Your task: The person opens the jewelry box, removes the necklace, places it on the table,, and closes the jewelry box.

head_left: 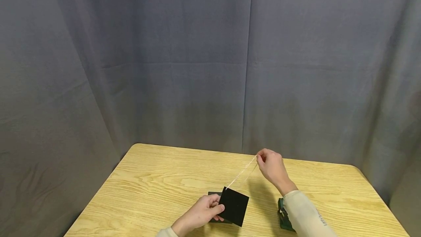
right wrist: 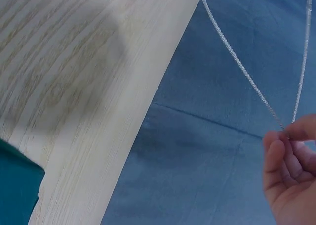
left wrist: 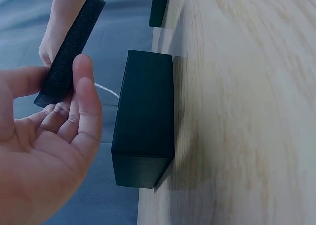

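Note:
My left hand [head_left: 201, 212] grips a square black foam pad [head_left: 234, 207] by its left edge, thumb on the front face. In the left wrist view the pad's thick edge [left wrist: 74, 52] shows between thumb and fingers. My right hand [head_left: 272, 165], higher and farther right, pinches a thin, light necklace chain [head_left: 241, 173] between thumb and fingertips. One strand runs taut down to the pad's upper corner; another hangs from the fingers. Two strands of the chain [right wrist: 237, 62] meet at the pinch in the right wrist view. Behind the pad, a dark green box [left wrist: 145, 106] sits on the table, partly hidden in the head view.
Another dark green box piece [head_left: 285, 220] lies on the wooden table [head_left: 158, 178], partly covered by the right sleeve. Grey curtains [head_left: 190, 83] stand behind the table's far edge and along its sides.

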The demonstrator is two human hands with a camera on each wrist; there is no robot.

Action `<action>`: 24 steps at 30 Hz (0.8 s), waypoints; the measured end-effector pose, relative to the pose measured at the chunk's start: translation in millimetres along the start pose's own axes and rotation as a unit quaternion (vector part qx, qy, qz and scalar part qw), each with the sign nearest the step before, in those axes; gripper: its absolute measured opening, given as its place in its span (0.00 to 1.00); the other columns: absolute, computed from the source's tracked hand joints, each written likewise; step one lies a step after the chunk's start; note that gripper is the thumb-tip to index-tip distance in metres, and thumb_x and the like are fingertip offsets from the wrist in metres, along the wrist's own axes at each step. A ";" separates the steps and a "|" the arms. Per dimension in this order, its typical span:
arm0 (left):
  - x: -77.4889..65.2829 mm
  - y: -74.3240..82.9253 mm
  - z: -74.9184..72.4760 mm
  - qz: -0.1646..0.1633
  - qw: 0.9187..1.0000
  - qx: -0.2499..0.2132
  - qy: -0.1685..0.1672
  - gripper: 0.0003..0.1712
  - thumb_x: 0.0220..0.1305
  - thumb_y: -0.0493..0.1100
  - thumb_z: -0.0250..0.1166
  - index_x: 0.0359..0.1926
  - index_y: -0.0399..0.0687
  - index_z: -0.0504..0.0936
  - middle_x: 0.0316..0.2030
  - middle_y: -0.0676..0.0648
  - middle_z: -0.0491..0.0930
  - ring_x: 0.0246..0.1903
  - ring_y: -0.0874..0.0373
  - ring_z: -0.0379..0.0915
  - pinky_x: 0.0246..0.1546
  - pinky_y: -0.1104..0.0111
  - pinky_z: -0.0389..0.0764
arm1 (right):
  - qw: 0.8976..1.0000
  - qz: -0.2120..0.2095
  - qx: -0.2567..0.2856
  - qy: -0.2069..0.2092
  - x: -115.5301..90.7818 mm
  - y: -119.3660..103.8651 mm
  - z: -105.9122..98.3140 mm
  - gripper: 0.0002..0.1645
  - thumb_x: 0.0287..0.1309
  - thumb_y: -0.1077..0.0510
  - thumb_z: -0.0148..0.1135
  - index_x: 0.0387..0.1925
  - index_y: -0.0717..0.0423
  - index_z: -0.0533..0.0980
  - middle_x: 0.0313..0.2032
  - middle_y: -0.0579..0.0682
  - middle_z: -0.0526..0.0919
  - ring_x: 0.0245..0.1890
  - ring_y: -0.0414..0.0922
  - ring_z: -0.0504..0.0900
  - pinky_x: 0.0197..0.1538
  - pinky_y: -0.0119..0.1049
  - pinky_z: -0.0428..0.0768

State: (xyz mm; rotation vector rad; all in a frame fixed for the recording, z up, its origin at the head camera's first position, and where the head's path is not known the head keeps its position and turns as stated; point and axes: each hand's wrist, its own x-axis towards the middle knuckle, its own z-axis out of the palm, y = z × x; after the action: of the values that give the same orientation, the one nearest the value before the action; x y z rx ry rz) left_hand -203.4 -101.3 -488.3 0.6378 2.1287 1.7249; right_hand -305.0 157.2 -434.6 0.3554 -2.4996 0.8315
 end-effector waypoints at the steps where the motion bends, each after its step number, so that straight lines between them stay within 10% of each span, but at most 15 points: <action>1: 0.0 0.1 0.1 -0.001 1.000 0.001 0.000 0.11 0.69 0.37 0.54 0.28 0.39 0.68 0.17 0.51 0.66 0.31 0.47 0.82 0.32 0.64 0.80 | 1.000 0.005 -0.001 -0.001 0.1 1.3 -1.2 0.06 0.57 0.64 0.59 0.27 0.59 0.80 0.21 0.46 0.77 0.19 0.40 0.72 0.25 0.35 0.73; 24: -1.3 2.9 2.2 -0.002 1.000 -0.012 -0.004 0.10 0.69 0.37 0.54 0.46 0.37 0.77 0.33 0.43 0.83 0.30 0.49 0.82 0.32 0.65 0.80 | 0.999 0.048 -0.024 0.007 5.7 33.4 -31.2 0.09 0.59 0.62 0.54 0.31 0.61 0.80 0.22 0.48 0.80 0.21 0.43 0.75 0.27 0.40 0.74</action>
State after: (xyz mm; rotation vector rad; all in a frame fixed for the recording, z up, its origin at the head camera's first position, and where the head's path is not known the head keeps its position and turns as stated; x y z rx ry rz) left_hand -200.7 -99.6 -486.0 0.6319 2.0982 1.7398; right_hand -311.5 202.0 -426.2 0.2147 -2.5349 0.8076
